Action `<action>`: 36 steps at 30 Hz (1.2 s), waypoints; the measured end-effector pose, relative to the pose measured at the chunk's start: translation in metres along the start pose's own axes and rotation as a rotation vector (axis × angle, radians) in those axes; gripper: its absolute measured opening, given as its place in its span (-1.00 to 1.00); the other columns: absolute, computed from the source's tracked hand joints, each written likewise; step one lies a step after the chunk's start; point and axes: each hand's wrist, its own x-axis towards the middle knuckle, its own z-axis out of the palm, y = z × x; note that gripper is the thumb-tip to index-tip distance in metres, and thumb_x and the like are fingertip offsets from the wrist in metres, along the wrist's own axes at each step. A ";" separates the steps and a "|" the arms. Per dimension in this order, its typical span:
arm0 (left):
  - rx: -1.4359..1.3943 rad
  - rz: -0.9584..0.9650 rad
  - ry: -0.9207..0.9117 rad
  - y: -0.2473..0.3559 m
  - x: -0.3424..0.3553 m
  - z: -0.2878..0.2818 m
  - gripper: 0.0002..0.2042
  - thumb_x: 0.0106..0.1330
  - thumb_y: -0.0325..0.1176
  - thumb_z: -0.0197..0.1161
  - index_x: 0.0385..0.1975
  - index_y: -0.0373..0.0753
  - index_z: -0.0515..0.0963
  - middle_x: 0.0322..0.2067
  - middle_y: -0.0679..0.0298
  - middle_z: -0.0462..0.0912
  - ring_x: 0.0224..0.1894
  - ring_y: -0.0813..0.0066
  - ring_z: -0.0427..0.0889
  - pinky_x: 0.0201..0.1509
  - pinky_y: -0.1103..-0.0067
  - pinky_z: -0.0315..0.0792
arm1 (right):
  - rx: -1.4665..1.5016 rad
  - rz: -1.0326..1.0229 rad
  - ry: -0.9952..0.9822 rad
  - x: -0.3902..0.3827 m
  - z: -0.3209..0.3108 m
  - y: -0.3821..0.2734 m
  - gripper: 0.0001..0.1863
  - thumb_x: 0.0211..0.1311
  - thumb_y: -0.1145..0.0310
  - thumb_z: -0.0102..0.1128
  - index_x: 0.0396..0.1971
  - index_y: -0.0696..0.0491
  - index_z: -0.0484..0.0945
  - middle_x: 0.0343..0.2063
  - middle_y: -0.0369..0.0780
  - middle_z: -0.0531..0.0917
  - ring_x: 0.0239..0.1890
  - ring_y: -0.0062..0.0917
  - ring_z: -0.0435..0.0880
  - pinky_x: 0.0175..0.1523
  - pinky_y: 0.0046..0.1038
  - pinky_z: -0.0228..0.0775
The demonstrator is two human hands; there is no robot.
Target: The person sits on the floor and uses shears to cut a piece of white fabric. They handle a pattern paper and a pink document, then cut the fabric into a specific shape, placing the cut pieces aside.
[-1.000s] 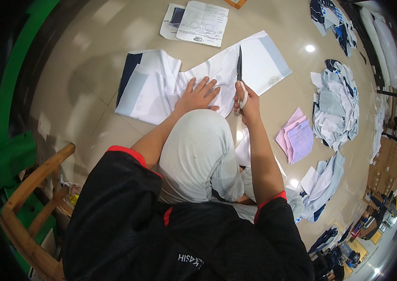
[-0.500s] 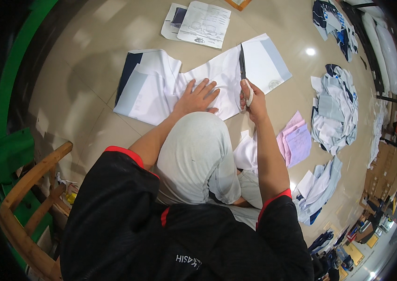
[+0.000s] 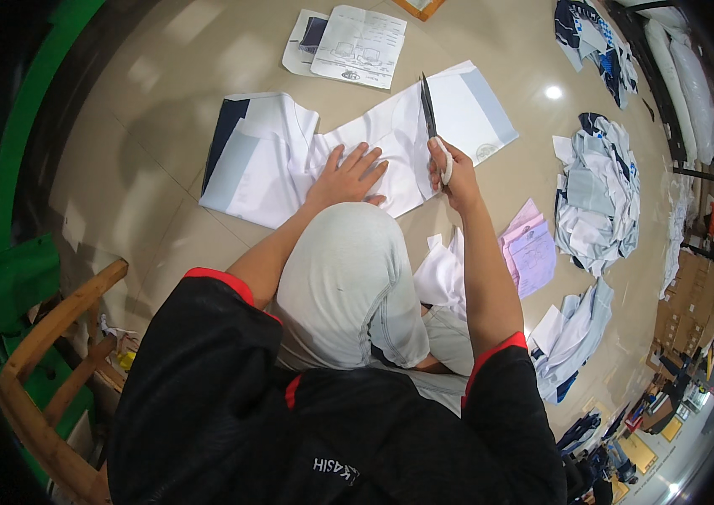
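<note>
White fabric [image 3: 277, 172] with pale grey and navy bands lies spread on the tiled floor in front of my raised knee. My left hand [image 3: 346, 177] rests on it, fingers spread and palm down. In my right hand [image 3: 453, 172] is a pair of scissors [image 3: 429, 114] with dark blades and a whitish handle. The blades lie along the fabric near its right part, tips pointing away from me. To their right is a white section with a grey band [image 3: 489, 101]. Whether the blades are parted is hard to make out.
Paper sheets with drawings [image 3: 361, 50] lie beyond the fabric. Pink and lilac papers [image 3: 531, 257] sit right of my forearm, with heaped cloth pieces [image 3: 597, 198] farther right. A wooden chair frame [image 3: 62, 328] stands at left; cardboard boxes [image 3: 692, 303] are at far right.
The whole view has shifted slightly. My right hand and the scissors have barely moved on the fabric, and the left hand stays pressed in the same place.
</note>
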 end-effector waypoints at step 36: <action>-0.028 0.043 -0.506 0.017 0.157 -0.008 0.26 0.14 0.63 0.16 0.67 -0.13 -0.13 0.63 -0.20 -0.16 0.67 -0.27 -0.28 0.60 -0.25 -0.30 | 0.169 -0.010 0.142 -0.277 -0.074 0.073 -0.17 0.28 0.06 0.52 0.45 0.15 0.43 -0.41 -0.30 0.61 -0.56 -0.70 0.51 -0.49 -0.57 0.38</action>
